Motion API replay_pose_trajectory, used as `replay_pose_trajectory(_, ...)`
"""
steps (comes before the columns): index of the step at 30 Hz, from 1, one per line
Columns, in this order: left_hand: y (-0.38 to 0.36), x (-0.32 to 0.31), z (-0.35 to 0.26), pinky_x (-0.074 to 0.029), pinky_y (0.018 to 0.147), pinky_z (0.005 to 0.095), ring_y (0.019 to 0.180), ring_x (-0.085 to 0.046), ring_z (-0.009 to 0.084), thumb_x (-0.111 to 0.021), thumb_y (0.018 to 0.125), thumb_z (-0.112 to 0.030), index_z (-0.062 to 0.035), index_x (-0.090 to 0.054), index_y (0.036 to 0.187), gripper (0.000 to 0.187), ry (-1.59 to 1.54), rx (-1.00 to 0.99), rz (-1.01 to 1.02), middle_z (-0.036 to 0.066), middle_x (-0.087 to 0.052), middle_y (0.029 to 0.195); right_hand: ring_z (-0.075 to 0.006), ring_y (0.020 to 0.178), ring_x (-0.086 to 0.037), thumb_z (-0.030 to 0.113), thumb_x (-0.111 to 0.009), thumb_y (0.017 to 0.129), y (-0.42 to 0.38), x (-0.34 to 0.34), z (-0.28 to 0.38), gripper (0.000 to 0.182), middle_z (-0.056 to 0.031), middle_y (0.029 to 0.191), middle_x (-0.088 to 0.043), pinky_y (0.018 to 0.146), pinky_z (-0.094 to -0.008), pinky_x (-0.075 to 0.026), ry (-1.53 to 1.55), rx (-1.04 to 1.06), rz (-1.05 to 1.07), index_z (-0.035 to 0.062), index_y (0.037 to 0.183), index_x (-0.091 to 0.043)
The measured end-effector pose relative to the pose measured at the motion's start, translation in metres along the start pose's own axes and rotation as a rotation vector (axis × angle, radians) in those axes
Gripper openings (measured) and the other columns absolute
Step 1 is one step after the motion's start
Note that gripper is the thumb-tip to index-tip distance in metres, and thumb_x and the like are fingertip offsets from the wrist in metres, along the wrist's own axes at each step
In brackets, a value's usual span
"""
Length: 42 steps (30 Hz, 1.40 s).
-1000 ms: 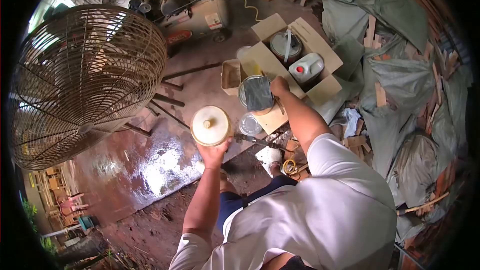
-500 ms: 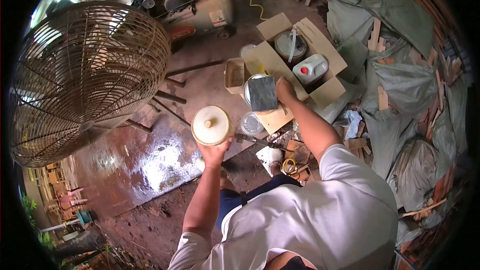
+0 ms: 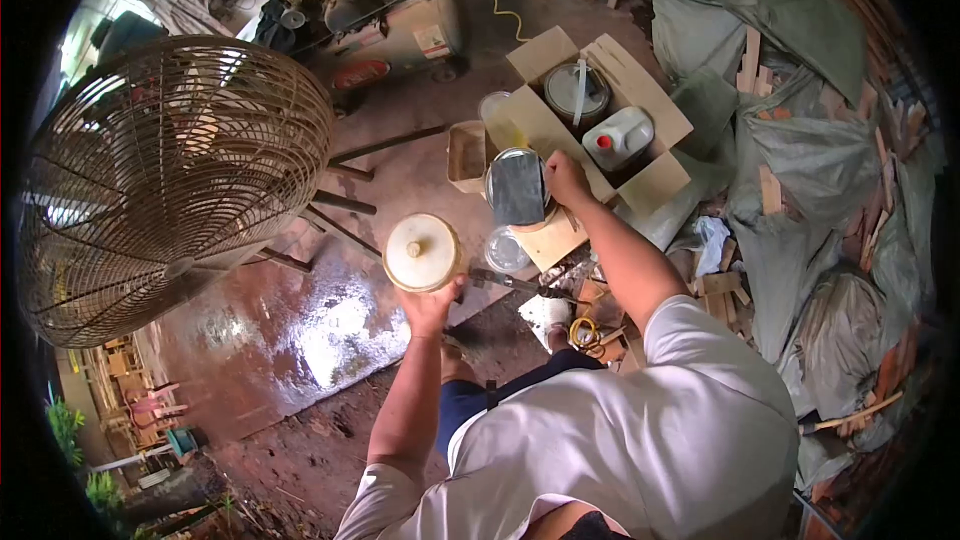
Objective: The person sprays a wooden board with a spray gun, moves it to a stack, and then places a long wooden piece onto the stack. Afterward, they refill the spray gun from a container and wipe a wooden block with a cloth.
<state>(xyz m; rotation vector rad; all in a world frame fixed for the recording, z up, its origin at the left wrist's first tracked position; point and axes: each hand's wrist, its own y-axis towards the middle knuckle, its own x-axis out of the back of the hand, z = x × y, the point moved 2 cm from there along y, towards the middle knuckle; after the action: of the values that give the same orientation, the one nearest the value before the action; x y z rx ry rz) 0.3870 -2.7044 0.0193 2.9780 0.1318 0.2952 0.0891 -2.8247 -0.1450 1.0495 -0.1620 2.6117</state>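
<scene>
In the head view, my left hand point(image 3: 429, 306) grips a round cream lidded pot point(image 3: 422, 253) from its near side, the small knob of the lid facing up. My right hand point(image 3: 566, 180) is closed at the right edge of a flat dark grey square sheet point(image 3: 517, 190). The sheet lies over the mouth of an open metal can point(image 3: 495, 172) and hides most of it; my fingertips are partly hidden. Under the can's near side shows a pale wooden board point(image 3: 549, 242). A clear plastic tub point(image 3: 507, 249) sits beside it.
A cardboard box point(image 3: 655, 100) holds a lidded can point(image 3: 577, 93) and a white jug with a red cap point(image 3: 618, 137). A small carton point(image 3: 466, 156) stands left of the can. A large caged fan point(image 3: 180, 190) fills the left. An air compressor point(image 3: 400, 35) stands behind; plastic-covered scrap wood point(image 3: 800, 155) lies right.
The whole view has shifted slightly. My right hand and the dark sheet have moved a little to the left over the can. My left hand still holds the pot at about the same place.
</scene>
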Motion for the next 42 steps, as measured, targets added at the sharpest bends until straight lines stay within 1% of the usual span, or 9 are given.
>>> replay_pose_trajectory(2,0.001,-0.002,0.001,-0.047,0.087,0.0333,0.098,-0.058,0.0190,-0.089,0.056,-0.039,0.0028,-0.045,0.120,0.088,-0.023,0.021,-0.008,0.009,-0.060,0.109,-0.0376,0.082,-0.062,0.014,-0.058,0.081,0.002,0.005,-0.006,0.009,-0.0191,0.082,-0.064,0.071,-0.0441,-0.049,-0.005,-0.018,0.011,0.0053,0.082,-0.058)
replay_pose_trajectory(5,0.004,-0.001,0.006,-0.046,0.089,0.0341,0.099,-0.058,0.0193,-0.089,0.055,-0.040,0.0025,-0.044,0.121,0.090,0.019,-0.026,0.007,0.010,-0.059,0.110,-0.0219,0.057,-0.061,0.011,-0.058,0.081,0.012,-0.009,-0.046,0.009,-0.0120,0.071,-0.062,0.056,-0.0351,-0.050,0.158,-0.050,0.088,0.0024,0.083,-0.057)
replay_pose_trajectory(9,0.004,0.001,0.015,-0.045,0.091,0.0344,0.101,-0.057,0.0195,-0.089,0.055,-0.041,0.0022,-0.044,0.122,0.092,0.051,-0.022,-0.001,0.010,-0.058,0.111,-0.0140,0.054,-0.058,0.011,-0.058,0.085,-0.002,0.016,-0.055,0.009,-0.0046,0.068,-0.058,0.050,-0.0286,-0.049,0.483,-0.196,0.165,0.0024,0.088,-0.058)
replay_pose_trajectory(22,-0.003,-0.014,0.006,-0.046,0.089,0.0337,0.099,-0.058,0.0196,-0.088,0.058,-0.038,0.0029,-0.044,0.121,0.087,0.063,0.018,0.028,0.010,-0.059,0.109,-0.0137,0.054,-0.056,0.009,-0.054,0.088,0.079,0.146,-0.158,0.010,-0.0058,0.069,-0.058,0.050,-0.0271,-0.050,0.468,-0.456,-0.196,0.0016,0.094,-0.059)
replay_pose_trajectory(29,-0.003,-0.020,0.004,-0.046,0.091,0.0336,0.101,-0.058,0.0192,-0.089,0.055,-0.035,0.0015,-0.041,0.124,0.092,0.029,0.070,0.087,0.009,-0.058,0.113,-0.0270,0.068,-0.068,0.005,-0.058,0.078,0.120,0.132,-0.172,0.015,-0.0165,0.073,-0.067,0.060,-0.0376,-0.053,0.316,-0.608,-0.262,-0.0011,0.087,-0.067)
replay_pose_trajectory(35,-0.004,-0.015,-0.005,-0.045,0.092,0.0342,0.102,-0.057,0.0203,-0.088,0.057,-0.031,0.0000,-0.043,0.124,0.086,0.162,0.080,0.133,0.009,-0.058,0.114,-0.0264,0.061,-0.067,0.005,-0.055,0.082,0.149,0.104,-0.192,0.015,-0.0181,0.082,-0.067,0.052,-0.0356,-0.053,0.036,-0.509,-0.207,-0.0032,0.087,-0.066)
replay_pose_trajectory(38,-0.004,-0.015,-0.003,-0.045,0.093,0.0344,0.102,-0.058,0.0202,-0.087,0.058,-0.030,0.0006,-0.046,0.122,0.082,0.160,0.117,0.167,0.010,-0.059,0.112,-0.0358,0.087,-0.065,0.011,-0.057,0.079,0.142,0.098,-0.194,0.020,-0.0213,0.090,-0.067,0.076,-0.0412,-0.051,0.082,-0.552,-0.320,-0.0007,0.092,-0.067)
replay_pose_trajectory(40,-0.004,-0.016,0.002,-0.045,0.093,0.0343,0.102,-0.058,0.0201,-0.087,0.058,-0.030,0.0008,-0.047,0.121,0.081,0.192,0.072,0.173,0.010,-0.060,0.112,-0.0356,0.091,-0.061,0.019,-0.059,0.084,0.083,0.112,-0.118,0.027,-0.0193,0.098,-0.063,0.081,-0.0402,-0.048,-0.172,-0.110,-0.736,0.0012,0.104,-0.061)
replay_pose_trajectory(42,0.001,-0.020,-0.003,-0.044,0.093,0.0342,0.102,-0.058,0.0200,-0.087,0.058,-0.031,0.0011,-0.048,0.120,0.080,0.219,0.026,0.179,0.011,-0.060,0.111,-0.0189,0.086,-0.057,0.018,-0.060,0.088,0.029,0.080,-0.081,0.032,-0.0071,0.094,-0.058,0.077,-0.0294,-0.047,0.636,0.168,-0.248,0.0048,0.116,-0.052)
